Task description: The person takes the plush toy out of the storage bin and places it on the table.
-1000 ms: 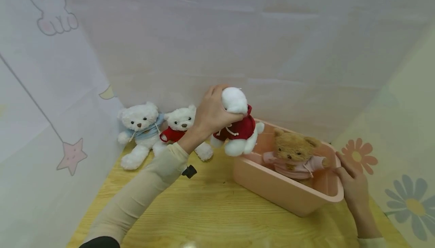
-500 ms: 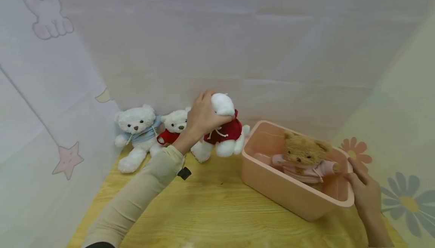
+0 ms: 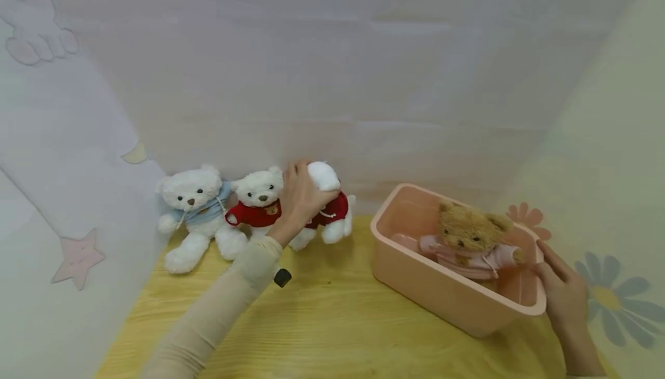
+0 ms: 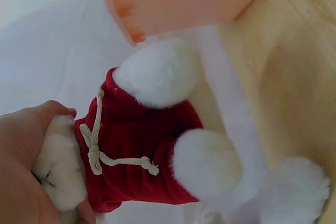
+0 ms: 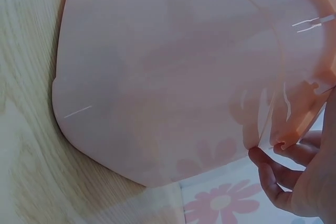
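My left hand [image 3: 300,199] grips a white plush toy in a dark red hoodie [image 3: 336,208] by the head. In the left wrist view the toy's hoodie [image 4: 139,153] shows a cream drawstring, and its white paws hang close over the table. Part of its face is covered by my fingers. At the right, my right hand [image 3: 567,292] holds the rim of a peach plastic bin [image 3: 441,291], thumb and fingers at the edge. Inside the bin sits a brown teddy bear [image 3: 470,235] in a pink hoodie. The right wrist view shows the bin's outer wall [image 5: 157,77] close up.
Along the back wall sit a white teddy bear in a light blue hoodie [image 3: 202,211] and another in a bright red top [image 3: 254,214], partly behind my left arm. A small black object [image 3: 282,278] shows beside my left wrist. Printed walls enclose the wooden table [image 3: 332,321].
My left hand has carried the white plush toy left and down, from over the bin's edge to beside the red-topped bear. My right hand has kept hold of the bin's rim.
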The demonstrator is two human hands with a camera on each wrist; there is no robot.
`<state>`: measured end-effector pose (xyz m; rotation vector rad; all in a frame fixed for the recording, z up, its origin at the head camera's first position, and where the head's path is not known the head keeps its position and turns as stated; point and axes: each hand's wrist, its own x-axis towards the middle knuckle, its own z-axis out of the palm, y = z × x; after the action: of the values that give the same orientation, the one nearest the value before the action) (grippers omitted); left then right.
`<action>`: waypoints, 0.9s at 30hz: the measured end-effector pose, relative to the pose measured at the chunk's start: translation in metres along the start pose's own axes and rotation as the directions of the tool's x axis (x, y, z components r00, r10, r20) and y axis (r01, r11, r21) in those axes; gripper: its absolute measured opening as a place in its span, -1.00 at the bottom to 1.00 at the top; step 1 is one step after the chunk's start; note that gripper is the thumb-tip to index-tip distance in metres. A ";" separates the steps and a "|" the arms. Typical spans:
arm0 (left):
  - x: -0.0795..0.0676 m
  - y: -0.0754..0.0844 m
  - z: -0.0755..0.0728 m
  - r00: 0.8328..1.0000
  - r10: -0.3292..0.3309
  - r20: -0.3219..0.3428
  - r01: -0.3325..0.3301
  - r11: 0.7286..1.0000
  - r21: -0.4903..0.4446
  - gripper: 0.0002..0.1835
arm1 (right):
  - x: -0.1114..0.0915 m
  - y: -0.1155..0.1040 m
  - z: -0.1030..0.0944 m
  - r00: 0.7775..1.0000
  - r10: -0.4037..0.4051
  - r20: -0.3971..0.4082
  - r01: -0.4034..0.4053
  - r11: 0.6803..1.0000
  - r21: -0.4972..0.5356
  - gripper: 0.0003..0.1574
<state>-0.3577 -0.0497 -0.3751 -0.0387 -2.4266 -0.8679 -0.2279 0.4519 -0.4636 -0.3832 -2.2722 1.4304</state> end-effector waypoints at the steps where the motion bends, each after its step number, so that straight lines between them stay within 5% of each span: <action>1: 0.000 -0.004 0.006 1.000 -0.007 -0.013 0.007 1.000 0.002 -0.06 | 0.002 0.000 0.001 1.000 -0.006 -0.003 0.006 1.000 0.005 -0.37; 12: -0.007 -0.037 0.070 0.991 -0.052 -0.124 0.051 0.999 -0.012 -0.04 | 0.013 0.013 0.007 1.000 -0.014 -0.020 0.014 0.999 0.035 -0.37; 18: -0.010 -0.046 0.086 0.981 -0.091 -0.173 0.093 0.996 0.006 -0.01 | 0.012 0.011 0.011 1.000 -0.018 -0.022 0.019 0.998 0.058 -0.37; 23: -0.009 -0.045 0.094 0.983 -0.126 -0.130 0.124 0.992 -0.023 0.07 | 0.011 0.010 0.010 0.999 -0.018 -0.030 0.020 0.999 0.050 -0.37; 27: -0.010 -0.042 0.092 0.996 -0.092 0.003 0.092 0.994 -0.059 0.16 | 0.012 0.010 0.009 0.999 0.002 -0.039 0.001 0.997 0.079 -0.37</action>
<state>-0.4029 -0.0267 -0.4627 0.0510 -2.4185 -0.9802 -0.2426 0.4548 -0.4736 -0.3831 -2.1775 1.4952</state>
